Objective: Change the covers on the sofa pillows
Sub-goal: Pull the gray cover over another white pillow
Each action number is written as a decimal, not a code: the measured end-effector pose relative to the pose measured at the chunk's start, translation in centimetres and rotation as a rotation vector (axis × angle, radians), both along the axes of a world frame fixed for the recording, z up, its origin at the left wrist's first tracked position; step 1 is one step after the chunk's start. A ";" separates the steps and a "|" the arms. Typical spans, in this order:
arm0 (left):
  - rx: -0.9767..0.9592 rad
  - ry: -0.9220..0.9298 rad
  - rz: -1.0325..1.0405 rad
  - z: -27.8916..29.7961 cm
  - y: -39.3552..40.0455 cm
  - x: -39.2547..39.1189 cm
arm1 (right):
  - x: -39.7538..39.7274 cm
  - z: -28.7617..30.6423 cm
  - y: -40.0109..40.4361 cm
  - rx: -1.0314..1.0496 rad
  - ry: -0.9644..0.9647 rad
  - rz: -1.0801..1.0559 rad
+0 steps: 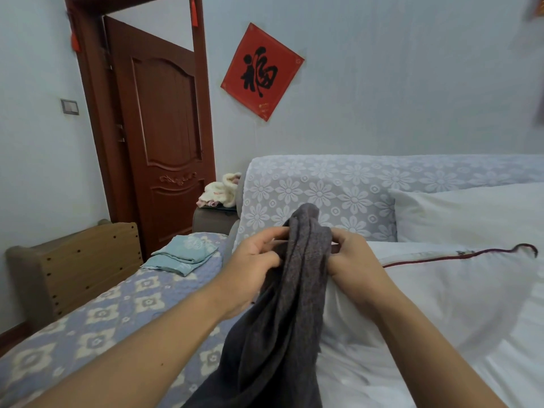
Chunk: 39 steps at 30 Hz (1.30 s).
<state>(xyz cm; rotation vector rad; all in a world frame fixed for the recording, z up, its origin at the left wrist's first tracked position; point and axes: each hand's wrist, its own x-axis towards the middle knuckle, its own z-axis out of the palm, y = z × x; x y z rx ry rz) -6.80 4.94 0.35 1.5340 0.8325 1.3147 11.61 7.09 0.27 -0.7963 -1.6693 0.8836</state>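
A dark grey cover (294, 290) hangs bunched in front of me, its top end raised above the sofa seat. My left hand (253, 269) grips its left edge with curled fingers. My right hand (353, 266) pinches its right edge near the top. Under my right arm lies a white pillow (426, 290) with a dark red zipper line along its edge. A second white pillow (471, 213) leans against the sofa back behind it. A folded light blue cover (182, 256) lies on the seat to the left.
The sofa (323, 184) has a floral lace throw on its back and a blue patterned seat cover. A cream fluffy bundle (220, 191) sits on the armrest. A wooden bench (73, 260) stands at the left, beside a brown door (164, 128).
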 end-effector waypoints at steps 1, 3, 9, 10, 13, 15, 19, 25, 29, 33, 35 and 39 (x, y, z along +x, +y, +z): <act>-0.025 -0.046 0.009 -0.2 0.2 0.0 | 0.0 0.0 -0.1 0.001 -0.003 0.005; -0.010 -0.046 0.050 -0.5 0.6 0.0 | -0.2 0.1 -0.1 -0.001 0.000 0.008; -0.040 -0.117 0.115 -1.1 0.5 1.3 | -0.8 -0.1 0.0 -0.032 0.019 0.005; -0.063 -0.186 0.091 -1.2 0.2 1.6 | -0.8 -0.2 0.1 -0.034 0.029 -0.008; -0.170 -0.458 0.000 -1.6 0.0 1.9 | -0.6 -0.3 0.3 -0.046 0.055 -0.029; -0.194 -0.491 0.000 -2.0 0.2 2.0 | -0.4 -0.5 0.5 -0.074 0.069 -0.011; -0.200 -0.339 0.031 -2.1 0.3 2.2 | -0.1 -0.6 0.3 -0.121 0.027 0.083; -0.058 -0.134 -0.011 -1.5 0.8 2.3 | 0.1 -0.3 -0.3 -0.199 -0.042 0.114; -0.072 -0.106 -0.022 -2.6 0.6 1.9 | 0.5 -0.1 -0.7 -0.181 -0.157 0.140; -0.055 -0.060 -0.006 -3.6 1.2 1.9 | 0.1 -0.5 -0.4 -0.254 0.020 0.100; -0.042 0.026 0.060 -4.4 1.6 1.9 | 0.2 -0.5 -0.2 -0.345 0.192 0.142; 0.040 0.162 0.155 -5.5 1.9 3.2 | 0.5 -0.2 -0.3 -0.492 0.435 0.168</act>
